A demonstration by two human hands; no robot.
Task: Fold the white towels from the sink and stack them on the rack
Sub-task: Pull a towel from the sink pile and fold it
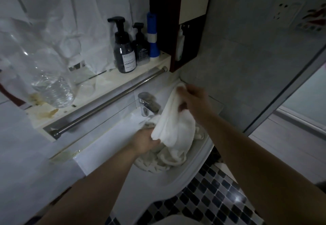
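A white towel [173, 119] hangs above the white sink [192, 170], lifted partly out of it. My right hand [194, 99] pinches its upper end near the wall. My left hand [143, 141] grips its lower edge just over the basin. More crumpled white towels [158, 161] lie heaped in the sink beneath. A steel rail rack [109, 101] runs under the shelf, above and to the left of the sink, with nothing on it.
A chrome tap [147, 104] stands at the sink's back edge, close to the towel. On the shelf [98, 85] stand two dark pump bottles [124, 48], a blue torch [152, 36] and a clear plastic bottle [51, 82]. Mosaic floor tiles [211, 198] lie below right.
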